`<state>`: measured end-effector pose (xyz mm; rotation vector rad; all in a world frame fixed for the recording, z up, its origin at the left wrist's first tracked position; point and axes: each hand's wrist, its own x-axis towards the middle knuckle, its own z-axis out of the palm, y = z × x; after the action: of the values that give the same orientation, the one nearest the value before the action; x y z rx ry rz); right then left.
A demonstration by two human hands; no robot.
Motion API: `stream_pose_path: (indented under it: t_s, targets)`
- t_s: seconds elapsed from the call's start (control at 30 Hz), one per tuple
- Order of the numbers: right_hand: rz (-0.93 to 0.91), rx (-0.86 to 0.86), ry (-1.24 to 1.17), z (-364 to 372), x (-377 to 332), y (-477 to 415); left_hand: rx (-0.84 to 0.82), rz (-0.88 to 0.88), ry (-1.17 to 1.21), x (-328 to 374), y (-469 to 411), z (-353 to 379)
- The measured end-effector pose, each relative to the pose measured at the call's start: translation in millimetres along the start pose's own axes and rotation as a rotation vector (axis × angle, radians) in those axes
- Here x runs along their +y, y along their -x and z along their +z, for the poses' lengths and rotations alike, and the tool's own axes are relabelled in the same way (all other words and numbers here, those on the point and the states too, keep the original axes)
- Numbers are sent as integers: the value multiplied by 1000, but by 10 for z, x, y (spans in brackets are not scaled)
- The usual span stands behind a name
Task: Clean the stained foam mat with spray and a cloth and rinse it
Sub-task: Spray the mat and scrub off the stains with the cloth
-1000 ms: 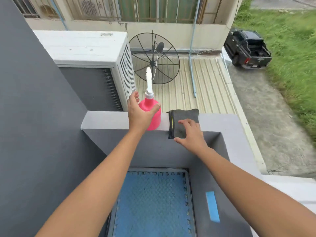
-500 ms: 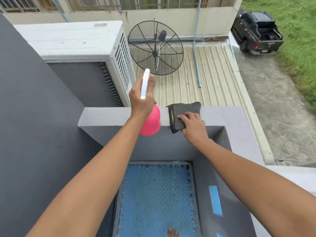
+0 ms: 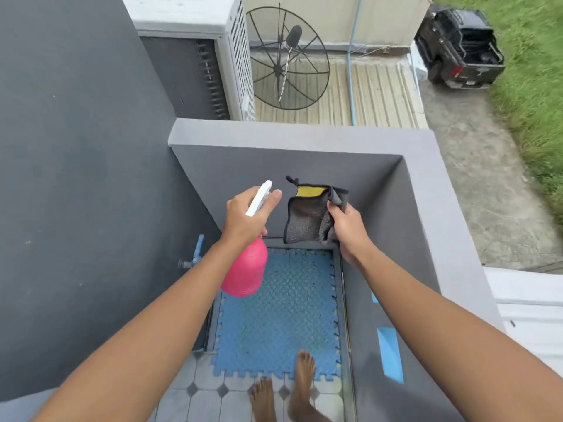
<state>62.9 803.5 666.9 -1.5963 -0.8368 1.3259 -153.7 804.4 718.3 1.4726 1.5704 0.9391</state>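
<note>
A blue foam mat (image 3: 283, 318) with a jigsaw edge lies flat on the balcony floor, in the corner below me, with dark stains near its middle. My left hand (image 3: 246, 216) grips the white head of a pink spray bottle (image 3: 246, 271), which hangs in the air above the mat's far left part. My right hand (image 3: 348, 228) holds a grey cloth (image 3: 307, 219) with a yellow patch by one corner, so it dangles in front of the grey parapet wall. My bare right foot (image 3: 303, 382) stands on the mat's near edge.
A grey parapet (image 3: 304, 134) encloses the corner ahead and to the right. A dark wall on the left carries a blue tap (image 3: 195, 254). Tiled floor (image 3: 210, 388) lies before the mat. Beyond the parapet are an air-conditioner unit (image 3: 213, 50) and a satellite dish (image 3: 288, 59).
Both hands lifted the bottle and the cloth off the parapet top and brought them down and toward me, over the mat. My view tilted downward, showing my feet.
</note>
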Motion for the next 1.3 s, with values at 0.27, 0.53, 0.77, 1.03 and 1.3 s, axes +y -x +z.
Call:
stream_pose_path:
  t_s: [0.27, 0.53, 0.77, 1.03, 1.3]
  targets:
    - [192, 66, -34, -24, 1612, 420, -98, -208, -91, -1674, 1023, 139]
    - [316, 144, 5, -66, 4167, 96, -107, -446, -173, -4337, 1768, 909]
    - [226, 89, 133, 277, 5667, -799, -137, -512, -229, -6372, 1922, 1402]
    - [61, 17, 229, 501, 6351, -1776, -248, -423, -418, -7314, 1669, 1602]
    - [-39, -32, 358, 694, 6514, -2192, -191, -320, -501, -7710, 1475, 1819]
